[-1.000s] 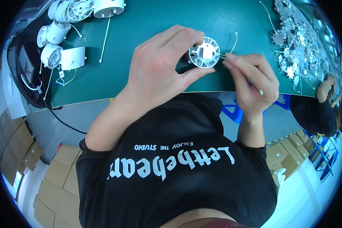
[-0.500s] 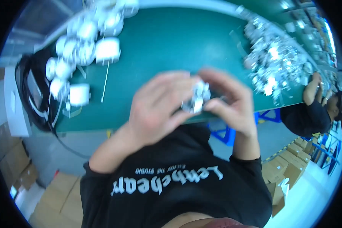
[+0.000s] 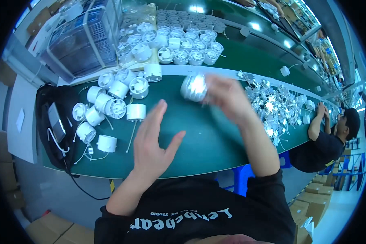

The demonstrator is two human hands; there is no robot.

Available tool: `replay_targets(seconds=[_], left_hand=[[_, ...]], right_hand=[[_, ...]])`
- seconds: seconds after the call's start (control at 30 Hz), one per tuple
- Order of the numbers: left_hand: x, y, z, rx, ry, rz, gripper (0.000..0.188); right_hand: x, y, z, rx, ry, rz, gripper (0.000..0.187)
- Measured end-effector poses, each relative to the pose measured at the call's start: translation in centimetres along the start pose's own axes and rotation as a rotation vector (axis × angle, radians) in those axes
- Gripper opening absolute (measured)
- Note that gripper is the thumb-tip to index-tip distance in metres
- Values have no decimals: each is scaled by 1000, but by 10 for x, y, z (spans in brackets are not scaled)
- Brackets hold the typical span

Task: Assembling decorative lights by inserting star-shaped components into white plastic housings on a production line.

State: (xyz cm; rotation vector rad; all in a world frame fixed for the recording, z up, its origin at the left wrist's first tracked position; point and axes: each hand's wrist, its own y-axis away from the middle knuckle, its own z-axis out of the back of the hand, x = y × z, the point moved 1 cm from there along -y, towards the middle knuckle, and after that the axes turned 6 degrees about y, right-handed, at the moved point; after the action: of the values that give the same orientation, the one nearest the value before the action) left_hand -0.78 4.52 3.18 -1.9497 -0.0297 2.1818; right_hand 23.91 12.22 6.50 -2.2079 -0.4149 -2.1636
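Clock positions are read from the held part, with twelve toward the top of the view. A white cylindrical housing (image 3: 194, 88), blurred, is positioned over the far part of the green worktop (image 3: 191, 144); whether it touches the surface cannot be told. The right hand (image 3: 227, 97), adjoining it at three to four o'clock, grasps its side between thumb and fingers, the exact finger contact being lost in blur. The left hand (image 3: 150, 142), at seven o'clock, is released, its fingers extended and its thumb spread apart.

Nearby at nine o'clock lies a loose cluster of white housings (image 3: 118, 89), several upright, others tipped, some trailing thin cables. Beyond it, between eight and nine, a black bag (image 3: 42, 122) lies on the worktop. At three to four o'clock, beside the right hand, spreads a heap of silvery metal parts (image 3: 269, 105), some star-shaped. At twelve, past a pale border strip (image 3: 177, 70), stand close rows of open-topped housings (image 3: 196, 57); at ten, a strapped, plastic-wrapped stack (image 3: 81, 44). A co-worker (image 3: 327, 148) in a black shirt occupies four o'clock, and a blue stool (image 3: 243, 179) five.
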Motion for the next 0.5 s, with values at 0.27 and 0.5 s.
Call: replay_targets(seconds=[0.27, 0.5], left_hand=[[5, -4, 57, -76, -1099, -346, 63], [4, -14, 58, 1, -1036, -330, 58]], right_hand=[[81, -172, 126, -435, -585, 386, 56], [60, -76, -8, -207, 148, 273, 46]])
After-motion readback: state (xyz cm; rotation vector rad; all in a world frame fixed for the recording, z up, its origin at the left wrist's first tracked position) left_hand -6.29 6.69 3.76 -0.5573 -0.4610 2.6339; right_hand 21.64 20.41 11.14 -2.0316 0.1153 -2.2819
